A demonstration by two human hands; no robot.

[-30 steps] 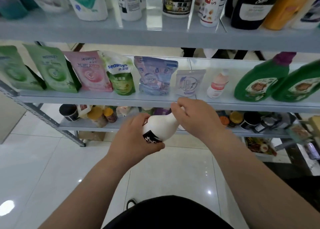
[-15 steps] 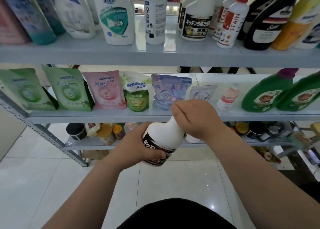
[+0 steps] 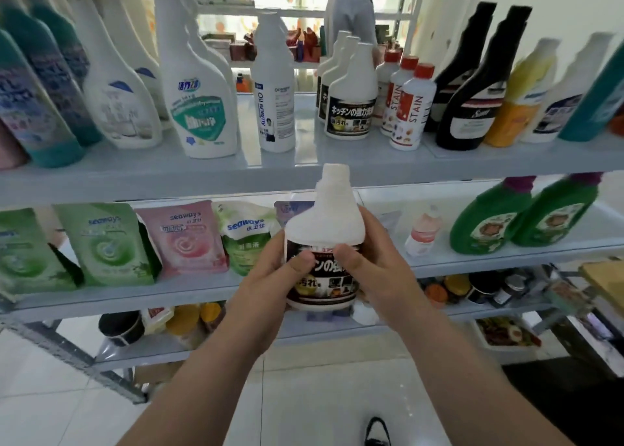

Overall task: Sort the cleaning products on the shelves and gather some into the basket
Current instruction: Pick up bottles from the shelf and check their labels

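We've got the white bottle (image 3: pixel 326 216) upright | left grip (image 3: pixel 270 277), right grip (image 3: pixel 374 270) both curled round its label, thumbs in front | cap level with the upper shelf (image 3: pixel 169 175)

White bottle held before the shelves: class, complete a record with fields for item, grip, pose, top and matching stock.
item: white bottle with dark label
grip: left hand and right hand both wrapped around its body, thumbs on the label
pose: upright, label facing the camera
top: white neck, no spray head
matching stock: same-label bottles on the top shelf, beside STAIN bottles
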